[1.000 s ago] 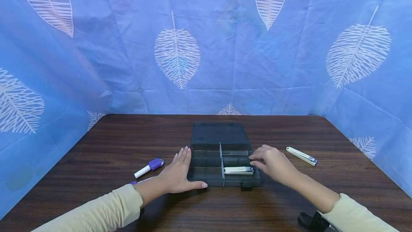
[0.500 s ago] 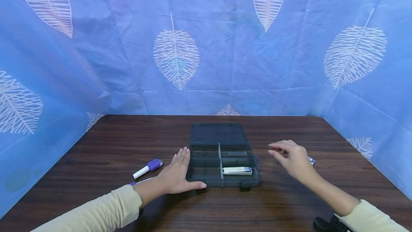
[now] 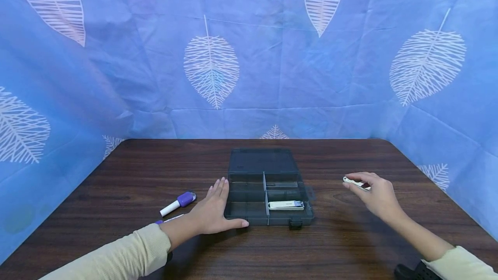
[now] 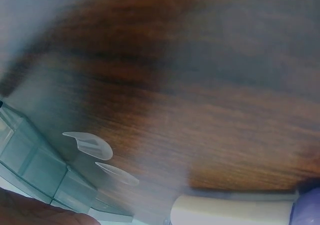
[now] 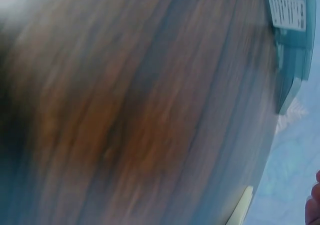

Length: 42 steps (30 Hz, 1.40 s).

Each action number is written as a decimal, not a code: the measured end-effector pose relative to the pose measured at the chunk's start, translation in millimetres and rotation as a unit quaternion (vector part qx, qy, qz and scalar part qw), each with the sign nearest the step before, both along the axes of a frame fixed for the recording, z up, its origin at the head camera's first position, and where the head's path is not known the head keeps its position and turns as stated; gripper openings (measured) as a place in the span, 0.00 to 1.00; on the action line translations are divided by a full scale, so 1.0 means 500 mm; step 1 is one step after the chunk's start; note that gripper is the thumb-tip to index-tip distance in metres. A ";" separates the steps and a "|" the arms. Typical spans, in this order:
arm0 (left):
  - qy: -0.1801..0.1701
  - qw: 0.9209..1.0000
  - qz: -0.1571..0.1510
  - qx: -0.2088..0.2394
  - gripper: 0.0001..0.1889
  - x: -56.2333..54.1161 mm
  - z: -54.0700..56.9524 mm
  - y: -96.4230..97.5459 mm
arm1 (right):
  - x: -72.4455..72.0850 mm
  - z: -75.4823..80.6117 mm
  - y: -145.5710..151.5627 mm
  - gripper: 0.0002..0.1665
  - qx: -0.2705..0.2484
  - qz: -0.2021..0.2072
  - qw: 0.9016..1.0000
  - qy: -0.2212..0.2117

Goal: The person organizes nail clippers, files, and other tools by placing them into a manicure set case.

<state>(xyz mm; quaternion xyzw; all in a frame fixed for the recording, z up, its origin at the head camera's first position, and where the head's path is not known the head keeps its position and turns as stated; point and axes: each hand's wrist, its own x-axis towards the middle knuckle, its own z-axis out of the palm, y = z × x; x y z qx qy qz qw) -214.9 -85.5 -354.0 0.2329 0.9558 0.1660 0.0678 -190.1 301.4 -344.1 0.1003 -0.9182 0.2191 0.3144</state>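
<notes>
My left hand (image 3: 212, 213) lies with spread fingers along the left side of a dark translucent compartment box (image 3: 245, 208), thumb at its front edge. The box's lid (image 3: 262, 161) is folded back. One pale nail clipper (image 3: 285, 205) lies in the front right compartment, beside a thin upright divider (image 3: 266, 198). To the right of the box, my right hand (image 3: 379, 193) is over a second pale nail clipper (image 3: 350, 181), fingers and thumb on either side of it. That clipper's far end is hidden behind the hand. The right wrist view shows its tip apart from the visible fingertips (image 5: 314, 205).
A purple-and-white stick-like item (image 3: 177, 203) lies on the dark wooden table (image 3: 175, 159) left of the box. Another purple-and-white item (image 3: 171, 218) is partly covered by my left wrist. A blue leaf-print cloth (image 3: 256, 77) hangs behind the table.
My right hand has moved right, from the box's right edge to the nail clipper on the table. The left hand and the box stay in place.
</notes>
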 end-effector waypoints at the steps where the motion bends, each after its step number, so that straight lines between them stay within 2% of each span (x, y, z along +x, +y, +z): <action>1: 0.001 1.000 0.000 0.001 0.60 0.000 0.000 0.000 | 0.001 0.000 0.004 0.14 -0.004 -0.005 1.000 -0.007; 3: 0.001 1.000 0.000 0.002 0.60 0.000 -0.001 -0.001 | 0.003 -0.001 0.013 0.15 -0.011 -0.012 1.000 -0.018; 10: -0.002 1.000 -0.001 0.004 0.60 0.001 0.001 0.000 | 0.000 -0.007 0.045 0.16 -0.006 -0.028 1.000 -0.011; 15: 0.000 1.000 -0.004 0.003 0.60 0.001 0.002 0.000 | -0.009 -0.013 0.068 0.16 -0.021 -0.042 0.999 -0.017; 20: 0.002 1.000 -0.004 0.001 0.59 0.003 0.001 0.002 | -0.006 -0.013 0.087 0.20 -0.031 -0.049 0.997 -0.052; 27: 0.008 1.000 -0.001 -0.001 0.60 0.002 0.000 0.003 | -0.001 -0.018 0.103 0.24 -0.013 -0.057 0.993 -0.100; 35: 0.010 1.000 -0.002 0.000 0.60 0.003 -0.001 0.002 | -0.011 -0.022 0.124 0.35 0.024 -0.070 0.977 -0.199; 42: 0.008 1.000 -0.002 -0.001 0.60 0.003 0.001 0.001 | -0.020 -0.025 0.145 0.31 0.058 -0.086 0.963 -0.250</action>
